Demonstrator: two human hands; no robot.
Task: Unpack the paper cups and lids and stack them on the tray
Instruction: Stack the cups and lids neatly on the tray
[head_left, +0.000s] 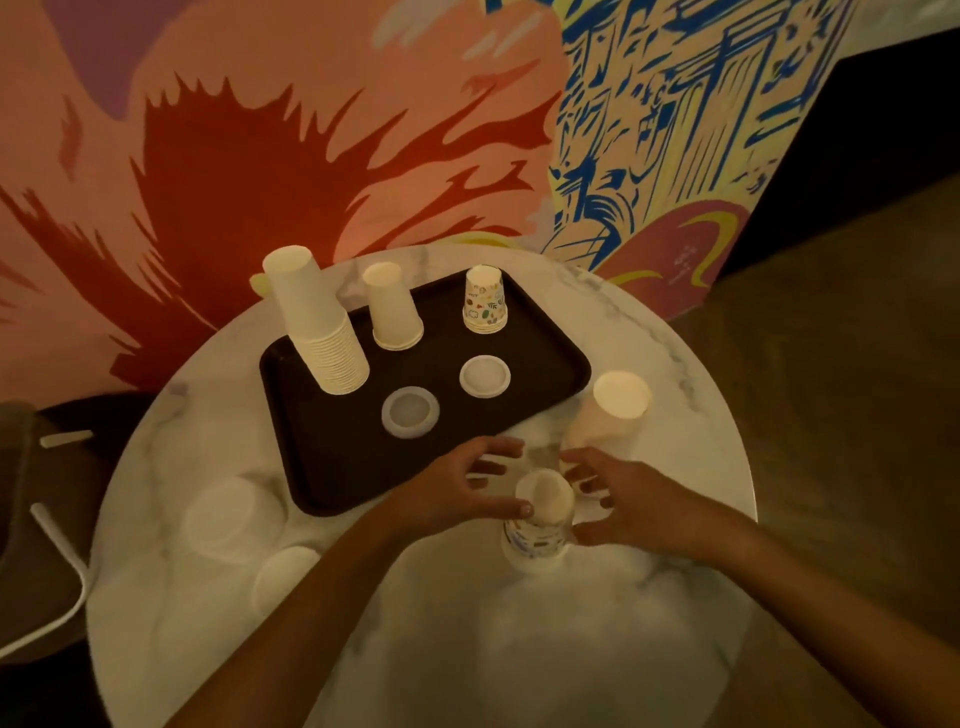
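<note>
Both forearms (311, 597) are bare (wrists too).

Bare tray (332, 467) surface lies at the near edge; two lids (410, 413) sit mid-tray, three inverted cup stacks (332, 343) behind them.

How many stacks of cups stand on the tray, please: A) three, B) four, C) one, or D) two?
A: three upside-down stacks stand on the tray: a tall white stack, a shorter white stack and the patterned cups.
</note>
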